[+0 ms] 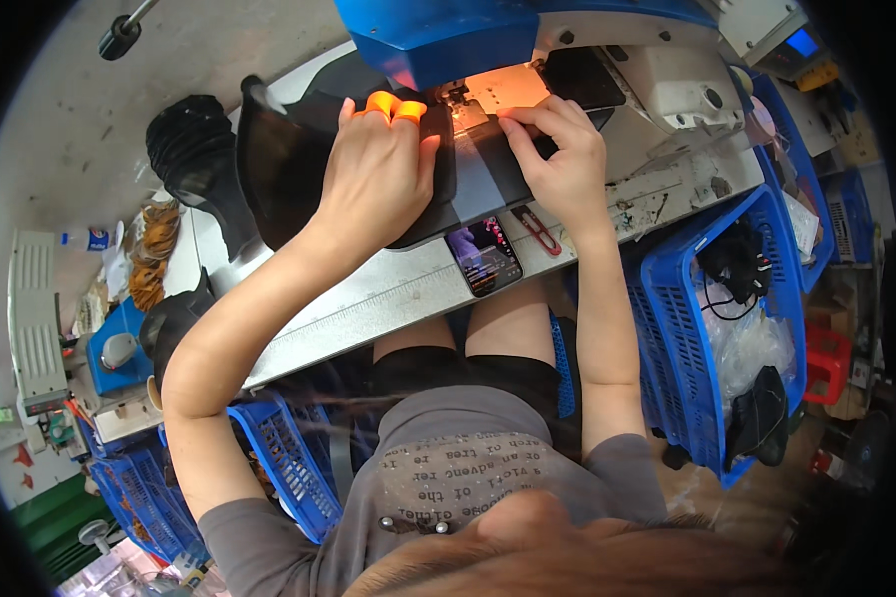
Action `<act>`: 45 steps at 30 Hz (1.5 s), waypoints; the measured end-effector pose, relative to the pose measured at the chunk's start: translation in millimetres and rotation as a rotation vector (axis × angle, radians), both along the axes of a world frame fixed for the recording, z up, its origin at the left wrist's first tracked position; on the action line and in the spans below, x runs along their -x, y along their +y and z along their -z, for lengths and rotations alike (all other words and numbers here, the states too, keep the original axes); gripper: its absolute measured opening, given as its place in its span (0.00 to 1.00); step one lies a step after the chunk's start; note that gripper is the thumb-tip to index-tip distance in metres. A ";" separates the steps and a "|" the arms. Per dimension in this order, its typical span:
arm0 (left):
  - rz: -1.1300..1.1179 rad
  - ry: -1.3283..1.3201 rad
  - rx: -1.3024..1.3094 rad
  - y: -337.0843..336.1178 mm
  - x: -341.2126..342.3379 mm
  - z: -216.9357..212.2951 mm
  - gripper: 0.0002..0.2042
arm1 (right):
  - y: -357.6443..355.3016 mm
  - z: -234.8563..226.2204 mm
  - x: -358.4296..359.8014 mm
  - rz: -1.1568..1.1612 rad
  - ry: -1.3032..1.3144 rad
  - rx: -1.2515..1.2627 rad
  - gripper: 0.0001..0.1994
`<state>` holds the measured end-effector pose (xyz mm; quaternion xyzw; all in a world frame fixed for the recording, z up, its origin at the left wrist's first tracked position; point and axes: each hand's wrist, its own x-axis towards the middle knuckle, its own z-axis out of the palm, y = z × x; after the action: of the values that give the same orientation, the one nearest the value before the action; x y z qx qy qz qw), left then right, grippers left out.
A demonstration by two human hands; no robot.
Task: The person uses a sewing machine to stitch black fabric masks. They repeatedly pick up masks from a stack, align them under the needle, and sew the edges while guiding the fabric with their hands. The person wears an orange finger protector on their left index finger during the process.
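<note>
A black fabric piece with a grey strip [476, 179] lies on the bed of a blue and white sewing machine [438, 45], under its lit needle area. My left hand [378, 174] presses on the piece left of the needle, fingers bent and yellow-orange covers on two fingertips. My right hand [562, 154] pinches the piece's edge just right of the needle, thumb and forefinger close together. The needle tip is too small to make out. A phone [484, 257] with a lit screen and red thread snips [536, 231] lie near the table's front edge.
More black pieces [194, 149] lie at the table's left, and a curved black part [269, 159] rises beside my left wrist. Blue plastic baskets [682, 338] stand at the right, one holding plastic bags and black items. Another blue basket [294, 463] sits below the table at left.
</note>
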<state>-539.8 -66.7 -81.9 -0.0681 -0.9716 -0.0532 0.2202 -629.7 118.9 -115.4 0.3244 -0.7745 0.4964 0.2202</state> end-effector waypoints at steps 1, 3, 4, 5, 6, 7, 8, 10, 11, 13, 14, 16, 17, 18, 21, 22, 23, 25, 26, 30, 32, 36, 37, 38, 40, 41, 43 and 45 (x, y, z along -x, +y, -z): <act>-0.004 -0.016 -0.005 1.3 -1.6 -0.7 0.12 | -0.1 0.6 0.5 0.000 0.008 0.001 0.03; -0.010 -0.049 -0.016 3.4 -6.0 -4.0 0.10 | -0.9 1.6 1.5 0.001 0.025 0.004 0.03; 0.001 -0.083 -0.016 3.6 -6.0 -6.1 0.10 | -1.0 1.5 1.4 0.003 0.024 0.002 0.03; 0.012 -0.117 -0.015 3.3 -5.6 -9.1 0.10 | -1.3 1.0 1.0 0.005 0.023 0.001 0.03; 0.023 -0.152 -0.015 2.5 -4.8 -12.3 0.10 | -1.4 0.7 0.8 0.008 0.022 -0.001 0.02; 0.050 -0.182 -0.014 0.3 -4.1 -15.1 0.10 | -1.3 0.6 0.7 0.007 0.026 -0.004 0.02; 0.077 -0.212 -0.014 -2.9 -3.0 -18.1 0.10 | -1.2 0.6 0.6 0.006 0.029 -0.007 0.02; 0.115 -0.268 0.020 -6.7 0.6 -24.0 0.10 | -1.0 0.3 0.2 0.008 0.031 -0.012 0.02; 0.126 -0.292 0.053 -7.9 3.2 -27.0 0.10 | -0.9 0.0 -0.2 0.011 0.029 -0.013 0.02; 0.133 -0.346 0.090 -9.0 8.6 -33.2 0.11 | -0.3 -0.1 -0.7 0.016 0.026 -0.016 0.03; 0.106 -0.381 0.126 -8.8 10.2 -36.7 0.11 | 0.1 -0.1 -0.9 0.019 0.024 -0.017 0.03; 0.051 -0.450 0.196 -8.1 13.4 -43.1 0.11 | 0.4 0.0 -0.7 0.019 0.029 -0.016 0.03; 0.028 -0.565 0.300 -11.8 18.5 -45.4 0.12 | 0.3 0.2 -0.6 0.016 0.034 -0.013 0.03; 0.065 -0.432 0.319 -17.3 19.3 -40.4 0.11 | 0.3 0.3 -0.4 0.014 0.040 -0.010 0.03; 0.124 -0.137 0.350 -30.4 16.6 -22.4 0.13 | -0.4 -0.5 -0.7 -0.001 0.030 -0.015 0.03; 0.095 -0.176 0.341 -29.4 17.3 -22.7 0.14 | 0.1 0.1 -0.6 0.002 0.031 -0.014 0.03; 0.066 -0.215 0.333 -27.8 17.8 -24.4 0.15 | 0.2 0.6 -0.2 0.004 0.032 -0.011 0.03; 0.013 -0.246 0.332 -25.0 17.8 -24.2 0.17 | 0.1 1.3 0.6 0.004 0.035 -0.007 0.03; -0.010 -0.238 0.339 -23.8 17.3 -22.7 0.18 | -0.1 1.7 1.2 0.003 0.036 -0.006 0.03; -0.148 -0.175 0.362 -8.9 10.7 -12.4 0.19 | 1.0 1.6 1.0 0.008 0.035 -0.021 0.03; -0.247 -0.147 0.386 4.4 4.6 -7.3 0.19 | -1.1 2.0 0.4 0.013 0.023 -0.014 0.03; -0.402 -0.132 0.329 32.9 1.2 -2.2 0.16 | -1.9 2.7 -0.7 0.020 -0.009 -0.002 0.03; -0.424 -0.078 0.337 36.8 2.6 1.1 0.16 | -2.1 2.0 -1.1 0.022 -0.013 -0.003 0.03; -0.447 -0.024 0.346 39.3 3.6 5.1 0.17 | -2.0 1.0 -2.0 0.024 -0.017 -0.005 0.03; -0.464 -0.027 0.354 41.4 6.6 6.9 0.17 | -1.3 0.3 -2.6 0.025 -0.019 -0.015 0.03; -0.472 -0.027 0.358 41.7 7.3 6.5 0.18 | -0.6 0.0 -2.5 0.024 -0.016 -0.024 0.03; -0.463 -0.042 0.323 41.8 7.0 3.1 0.18 | 0.5 -1.4 -2.4 0.019 -0.018 -0.034 0.03; -0.463 -0.057 0.294 39.9 5.4 -0.7 0.19 | 1.0 -2.0 -2.8 0.011 -0.027 -0.038 0.03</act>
<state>-545.2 -26.8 -81.1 0.1259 -0.9644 0.1384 0.1867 -627.0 119.8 -113.5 0.3174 -0.7884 0.4850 0.2062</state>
